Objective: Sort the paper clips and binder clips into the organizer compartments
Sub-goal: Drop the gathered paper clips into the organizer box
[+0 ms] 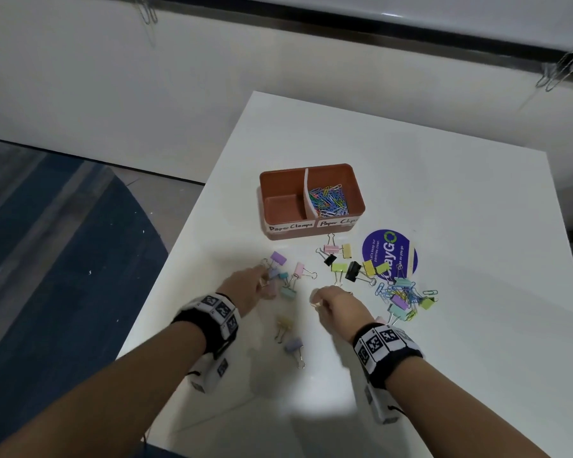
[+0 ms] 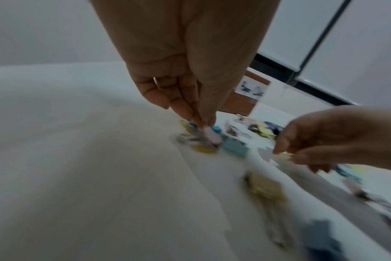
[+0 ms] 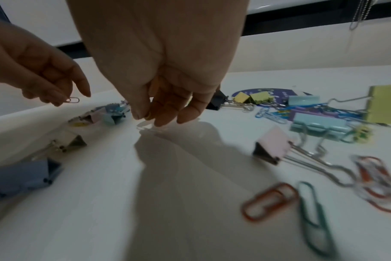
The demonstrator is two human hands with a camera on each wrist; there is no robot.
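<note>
A brown organizer (image 1: pixel 280 172) stands at mid-table. Its right compartment holds coloured paper clips (image 1: pixel 329 200); its left compartment (image 1: pixel 283 208) shows only its floor. My left hand (image 1: pixel 262 280) hovers over a cluster of pastel binder clips (image 1: pixel 286 291) and pinches a small paper clip (image 3: pixel 73 100). My right hand (image 1: pixel 316 300) is a little to the right, fingertips (image 3: pixel 165 120) just above the table, pinching a small yellowish clip (image 2: pixel 283 155). More binder clips (image 1: pixel 353 271) lie in front of the organizer. A mixed heap of paper and binder clips (image 1: pixel 402 299) sits right of my right hand.
A round blue sticker (image 1: pixel 389 256) lies on the white table (image 1: pixel 460 226) beside the organizer. A yellow binder clip (image 1: pixel 284 323) and a lilac one (image 1: pixel 293 344) lie between my wrists. Loose orange and green paper clips (image 3: pixel 270 199) sit near my right wrist. The table's left edge (image 1: pixel 166 262) drops to blue carpet.
</note>
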